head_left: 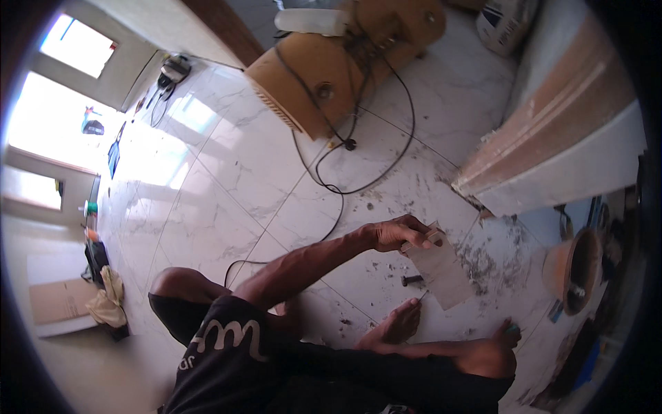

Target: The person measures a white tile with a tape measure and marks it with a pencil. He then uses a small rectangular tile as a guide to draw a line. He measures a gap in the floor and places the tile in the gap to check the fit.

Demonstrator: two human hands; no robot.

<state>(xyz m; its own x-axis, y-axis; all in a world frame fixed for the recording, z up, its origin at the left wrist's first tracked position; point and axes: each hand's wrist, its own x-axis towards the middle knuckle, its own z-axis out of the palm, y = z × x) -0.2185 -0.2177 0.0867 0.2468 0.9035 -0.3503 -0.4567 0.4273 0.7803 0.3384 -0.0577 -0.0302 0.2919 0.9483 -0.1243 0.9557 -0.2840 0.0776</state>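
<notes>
Glossy marble-look tile floor [227, 186]; far, tan machine casing [276, 83] w/ slatted vents; right, round brown bucket [557, 270]; ctr-right, flat pale rect. board [445, 277], pinched by L hand [400, 234]; R hand [507, 334], near right, grip unclear; gritty grey crumbs [484, 259].

Daylight pours in on the left, blazing through a big bright opening [48, 124] with a smaller bright pane [79, 47] above it and another [33, 188] below! And look at that floor [234, 186]: glossy white tiles with grey marbling, thin dark joints running diagonally, glare [162, 159] bouncing off them. Pale wall [148, 24] up top, dark brown wooden edge [224, 31] beside it. Over right, a rough-edged wall end [572, 103], brownish above white, with grey crumbs [493, 259] scattered nearby!
</notes>
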